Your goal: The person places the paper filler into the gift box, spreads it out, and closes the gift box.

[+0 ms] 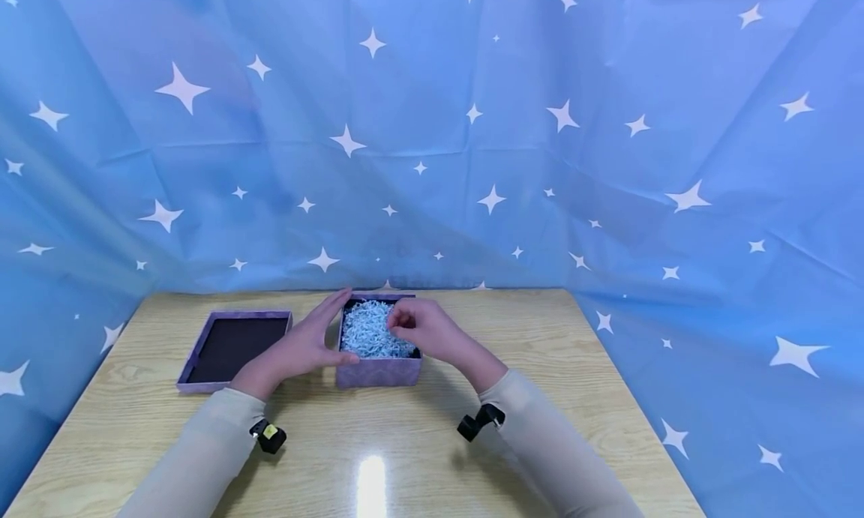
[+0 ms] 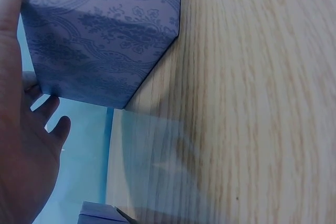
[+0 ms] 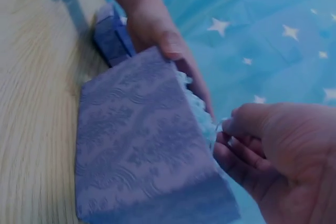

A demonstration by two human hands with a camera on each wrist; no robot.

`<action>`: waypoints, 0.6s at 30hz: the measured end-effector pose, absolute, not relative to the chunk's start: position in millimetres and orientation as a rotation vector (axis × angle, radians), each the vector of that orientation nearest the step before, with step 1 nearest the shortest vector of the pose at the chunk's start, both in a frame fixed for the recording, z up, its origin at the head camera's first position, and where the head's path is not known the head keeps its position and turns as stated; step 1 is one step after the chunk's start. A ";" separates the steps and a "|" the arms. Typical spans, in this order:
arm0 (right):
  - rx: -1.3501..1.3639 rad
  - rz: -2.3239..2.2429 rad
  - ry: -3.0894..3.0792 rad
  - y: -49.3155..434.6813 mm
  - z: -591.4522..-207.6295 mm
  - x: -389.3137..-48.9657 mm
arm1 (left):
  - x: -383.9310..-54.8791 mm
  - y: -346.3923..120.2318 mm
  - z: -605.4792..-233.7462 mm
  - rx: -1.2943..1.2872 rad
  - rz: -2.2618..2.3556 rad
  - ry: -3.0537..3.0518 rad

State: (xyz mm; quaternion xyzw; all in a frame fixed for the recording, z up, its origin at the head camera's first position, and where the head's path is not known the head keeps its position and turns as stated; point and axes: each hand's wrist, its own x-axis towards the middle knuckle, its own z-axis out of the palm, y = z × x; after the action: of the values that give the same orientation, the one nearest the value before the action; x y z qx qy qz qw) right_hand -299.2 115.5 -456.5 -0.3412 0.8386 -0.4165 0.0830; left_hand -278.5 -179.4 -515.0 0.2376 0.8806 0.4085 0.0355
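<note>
Steadying a patterned purple box [image 1: 378, 373] with one hand and working at its filling with the other, a person leans both arms in over the pale wooden counter [image 1: 513, 338]. The box stands upright and uncovered at the lower middle of the frame, slightly left of centre; pale blue shredded filler [image 1: 367, 330] lies inside, up near the rim. From where I watch, the left hand [image 1: 304, 347] is spread along the box's left side, thumb at the near rim, fingers reaching the far left corner; its grip is slack, bracing rather than clenched. The right hand [image 1: 432, 330] hangs over the right part of the filler, its grip pinching a few strands between thumb and finger, though the right-wrist view is too soft to tell how many. At lower left lies a shallow purple lid [image 1: 202, 388], dark inside facing up. The step in hand appears to be teasing and arranging the filler. The next move, I judge, calls for a light pinch, so that tangled shreds are not dragged over the rim, and a steady left hand.
</note>
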 end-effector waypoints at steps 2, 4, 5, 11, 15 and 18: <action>-1.040 -1.172 2.508 105.7 -458.0 -301.4 | -278.1 -179.6 -514.4 0.724 1.265 2.696; -1.072 -1.080 2.520 97.3 -460.0 -303.0 | -277.8 -179.8 -513.8 0.717 1.273 2.689; -1.095 -1.019 2.534 93.6 -460.1 -303.0 | -277.6 -180.1 -513.8 0.715 1.273 2.689; -1.216 -0.705 2.608 85.8 -460.2 -302.6 | -277.6 -181.2 -515.3 0.722 1.273 2.690; -1.191 -0.771 2.612 89.9 -448.6 -301.9 | -278.5 -181.8 -515.7 0.731 1.279 2.686; -1.177 -0.876 2.616 91.3 -443.7 -305.1 | -278.6 -180.9 -516.7 0.728 1.283 2.685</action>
State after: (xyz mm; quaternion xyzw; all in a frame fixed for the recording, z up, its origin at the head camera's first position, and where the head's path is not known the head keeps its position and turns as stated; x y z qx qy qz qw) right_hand -305.1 91.3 -443.7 -0.3914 0.8700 -0.2914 0.0708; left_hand -278.6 -180.9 -516.7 0.2373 0.8759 0.4183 0.0390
